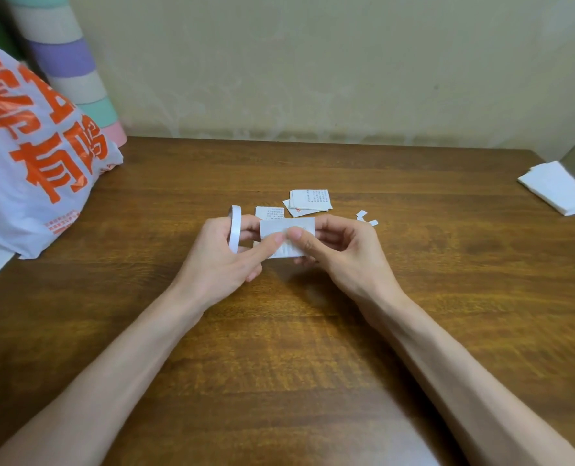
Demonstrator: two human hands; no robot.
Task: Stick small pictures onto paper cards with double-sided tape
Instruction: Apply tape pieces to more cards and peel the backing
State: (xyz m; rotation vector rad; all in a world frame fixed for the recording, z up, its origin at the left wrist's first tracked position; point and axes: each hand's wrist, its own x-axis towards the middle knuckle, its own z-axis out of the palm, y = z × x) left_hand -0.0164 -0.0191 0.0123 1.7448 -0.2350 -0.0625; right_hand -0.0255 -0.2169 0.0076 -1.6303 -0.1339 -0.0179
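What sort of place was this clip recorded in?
Likely a home room, not a workshop: a wooden table against a plain wall, a printed plastic bag at its left, and the left hand and right hand pinching a card over it.

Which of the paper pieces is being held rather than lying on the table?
The pale card pinched between left hand and right hand; the printed pieces behind it and the white stack at far right lie on the table.

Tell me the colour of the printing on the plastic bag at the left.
Orange characters on the white plastic bag, head view.
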